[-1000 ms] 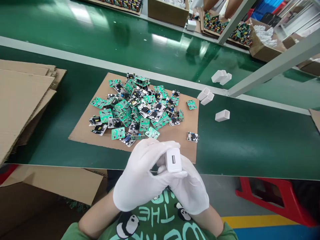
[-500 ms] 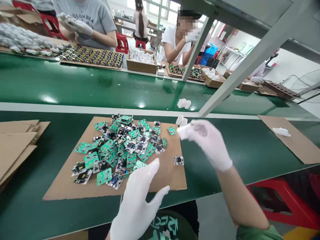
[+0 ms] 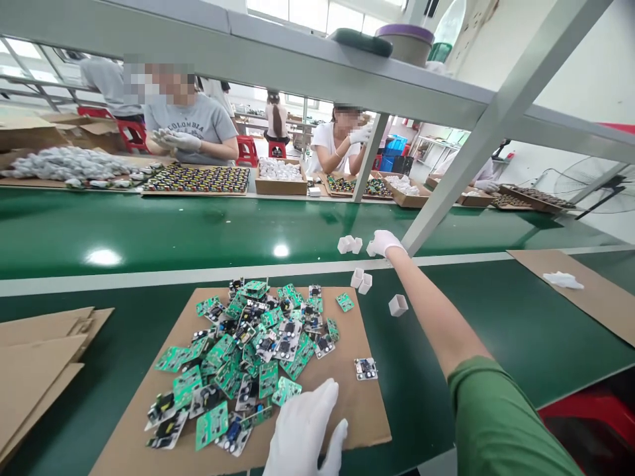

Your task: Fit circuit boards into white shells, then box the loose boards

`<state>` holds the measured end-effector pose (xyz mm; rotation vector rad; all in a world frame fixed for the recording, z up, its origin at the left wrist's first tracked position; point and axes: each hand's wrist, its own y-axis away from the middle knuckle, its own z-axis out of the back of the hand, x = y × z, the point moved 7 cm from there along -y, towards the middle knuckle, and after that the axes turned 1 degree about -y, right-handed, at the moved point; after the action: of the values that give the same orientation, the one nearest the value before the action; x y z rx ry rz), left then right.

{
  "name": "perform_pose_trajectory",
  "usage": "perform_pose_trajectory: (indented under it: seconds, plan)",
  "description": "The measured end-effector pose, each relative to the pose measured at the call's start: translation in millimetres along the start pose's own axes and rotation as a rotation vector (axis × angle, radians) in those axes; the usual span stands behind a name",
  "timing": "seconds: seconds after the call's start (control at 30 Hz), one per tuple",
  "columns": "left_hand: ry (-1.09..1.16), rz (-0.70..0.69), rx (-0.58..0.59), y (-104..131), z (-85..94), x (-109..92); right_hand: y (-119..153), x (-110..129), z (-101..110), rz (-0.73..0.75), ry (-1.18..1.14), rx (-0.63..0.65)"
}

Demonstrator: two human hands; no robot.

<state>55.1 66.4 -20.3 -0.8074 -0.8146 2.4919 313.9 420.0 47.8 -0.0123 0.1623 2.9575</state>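
Observation:
My gloved left hand (image 3: 305, 430) is over the near edge of a cardboard sheet (image 3: 342, 416), thumb and fingers apart, holding nothing. Beside it spreads a heap of small circuit boards (image 3: 248, 350), some green side up, others with their components showing. One board (image 3: 366, 369) lies apart near the sheet's right edge. My right hand (image 3: 387, 243), also gloved, reaches to the far strip of the bench, its fingers closed on a small white plastic case (image 3: 370, 248). More cases (image 3: 350, 244) sit just left of it, and a pair (image 3: 361, 281) stands nearer. A single open case (image 3: 398, 305) is below my forearm.
A slanted metal post (image 3: 461, 165) rises just right of my right hand, under an overhead shelf (image 3: 297, 53). Cardboard pieces (image 3: 40, 370) lie at left. Another sheet (image 3: 595, 304) with a white item is at right. Co-workers sit across the bench.
My right hand has moved away from me to the far strip. A single white case now stands on the green bench right of the cardboard. The head view has tilted up.

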Motion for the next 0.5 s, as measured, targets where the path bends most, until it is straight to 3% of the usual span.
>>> perform_pose_trajectory:
  seconds: [0.17,0.3,0.37,0.43,0.47,0.5]
  plan:
    - [-0.02,-0.007,-0.022,-1,-2.4,-1,0,39,8,0.242,0.071,0.0]
    - [-0.034,-0.026,0.032,-7,2.2,-2,13,62,17,0.309,0.075,0.018]
    - [-0.015,-0.044,0.033,-12,8.8,-5,36,63,34,0.327,0.076,-0.04]
    - [0.011,-0.025,0.022,-16,15.6,-8,76,61,51,0.395,0.05,-0.112]
    - [0.022,0.0,0.024,-17,17.5,-8,103,62,57,0.462,0.022,-0.141]
    - [0.035,0.03,0.036,-18,18.1,-7,137,68,60,0.621,-0.051,-0.171]
